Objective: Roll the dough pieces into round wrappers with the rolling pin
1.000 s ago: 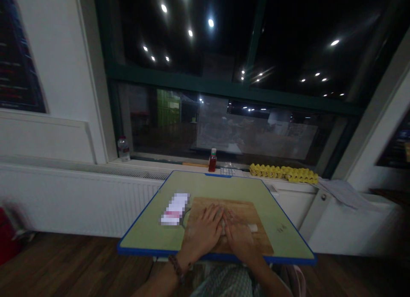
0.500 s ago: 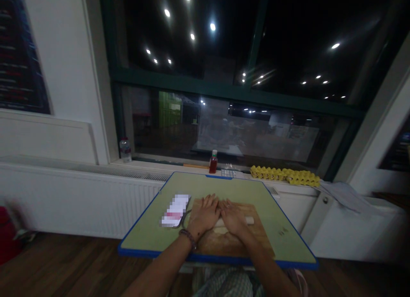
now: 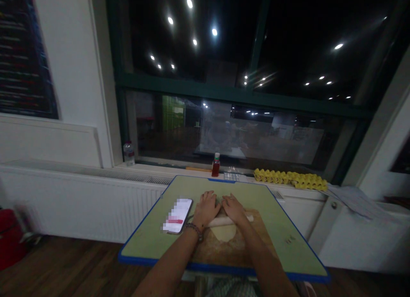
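Note:
My left hand (image 3: 207,207) and my right hand (image 3: 233,208) lie side by side over a pale wooden rolling pin (image 3: 221,221). Both palms are down, and the fingers reach forward past the pin, apart and slightly bent. The pin passes beneath the heels of the hands, and its right end shows beyond my right wrist. A flattened piece of pale dough (image 3: 223,234) lies on the wooden board (image 3: 224,255), on the near side of the pin. Whatever is directly under the palms is hidden.
A phone (image 3: 179,216) lies left of the board on the green, blue-edged table (image 3: 147,241). On the windowsill behind stand a red sauce bottle (image 3: 216,165), a water bottle (image 3: 129,154) and yellow egg trays (image 3: 290,179). A radiator (image 3: 80,203) runs along the wall.
Both hands have rolled the pin away from me, toward the board's far edge. More of the dough now shows on the near side. The view has shifted slightly.

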### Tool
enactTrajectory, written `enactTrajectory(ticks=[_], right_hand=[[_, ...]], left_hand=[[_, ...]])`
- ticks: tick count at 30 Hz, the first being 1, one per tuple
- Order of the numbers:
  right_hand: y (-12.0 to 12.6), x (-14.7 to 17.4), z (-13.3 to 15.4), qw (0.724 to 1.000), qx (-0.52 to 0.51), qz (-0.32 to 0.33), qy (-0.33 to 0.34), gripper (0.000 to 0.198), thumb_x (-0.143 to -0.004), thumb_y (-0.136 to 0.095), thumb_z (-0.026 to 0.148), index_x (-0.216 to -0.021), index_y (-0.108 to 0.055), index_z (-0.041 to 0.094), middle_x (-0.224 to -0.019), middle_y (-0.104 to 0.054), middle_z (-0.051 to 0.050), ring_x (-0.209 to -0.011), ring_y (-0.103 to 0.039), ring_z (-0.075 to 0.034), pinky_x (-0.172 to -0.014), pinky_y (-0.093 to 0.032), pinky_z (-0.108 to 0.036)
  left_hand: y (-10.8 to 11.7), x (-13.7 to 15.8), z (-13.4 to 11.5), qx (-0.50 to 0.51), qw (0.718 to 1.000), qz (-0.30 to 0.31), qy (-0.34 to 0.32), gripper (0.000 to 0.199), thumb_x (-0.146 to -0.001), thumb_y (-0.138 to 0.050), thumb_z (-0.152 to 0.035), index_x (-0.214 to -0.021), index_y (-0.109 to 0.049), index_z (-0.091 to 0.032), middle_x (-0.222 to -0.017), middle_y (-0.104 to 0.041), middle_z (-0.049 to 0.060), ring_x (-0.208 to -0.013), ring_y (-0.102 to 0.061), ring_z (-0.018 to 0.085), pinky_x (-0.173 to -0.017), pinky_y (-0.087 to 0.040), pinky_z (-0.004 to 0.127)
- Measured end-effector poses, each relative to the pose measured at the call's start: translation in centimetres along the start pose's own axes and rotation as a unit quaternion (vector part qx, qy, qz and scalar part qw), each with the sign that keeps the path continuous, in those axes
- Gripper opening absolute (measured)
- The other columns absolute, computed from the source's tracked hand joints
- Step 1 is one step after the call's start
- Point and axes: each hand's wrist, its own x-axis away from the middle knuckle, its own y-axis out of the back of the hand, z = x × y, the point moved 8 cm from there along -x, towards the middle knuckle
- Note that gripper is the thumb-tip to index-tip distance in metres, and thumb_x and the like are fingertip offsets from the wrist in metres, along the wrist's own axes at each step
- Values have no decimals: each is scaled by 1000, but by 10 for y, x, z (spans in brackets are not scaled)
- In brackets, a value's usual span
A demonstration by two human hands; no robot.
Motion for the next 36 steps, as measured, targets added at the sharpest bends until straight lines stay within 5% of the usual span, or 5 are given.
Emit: enactTrajectory(ticks=[10,16,27,33,36], right_hand=[[17,19,-1,994,16,-30,-99,36,-95,-37,29,-105,-69,18,-105,-71,-10,-105,-61,-20,-91,-41,-28],[28,60,19,995,65,-66,-45,36,-97,-35,28,-102,-70,20,-106,-71,-8,-105,-60,-21,-95,-41,-32],[33,85,15,985,-86,-57,137,41,-93,-39,22,-130,-56,22,-132,-60,-4,-121,-53,-15,-107,-37,-31],[33,90,11,993,-30,-43,103,38,-87,-57,36,-123,-61,25,-128,-61,-6,-119,-55,-22,-103,-41,-36],[28,90,12,997,33,-9,74,34,-83,-63,45,-113,-65,28,-126,-61,-6,-105,-62,-23,-90,-48,-35]], left_hand=[[10,13,-13,-1,1000,-3,-16,32,-93,-42,-42,-106,-61,-20,-122,-57,9,-115,-47,25,-98,-38,40],[20,38,-34,-13,999,22,-40,33,-94,-39,-37,-100,-65,-19,-106,-66,10,-108,-52,27,-96,-36,43],[19,33,-27,29,998,54,-21,29,-90,-44,-35,-98,-68,-21,-108,-68,8,-108,-55,25,-94,-39,40],[11,13,-2,98,993,59,39,29,-91,-41,-30,-93,-68,-19,-103,-70,7,-104,-58,22,-91,-42,34],[29,8,2,134,990,-9,29,28,-91,-40,-25,-99,-66,-20,-107,-68,5,-105,-57,21,-95,-41,33]])
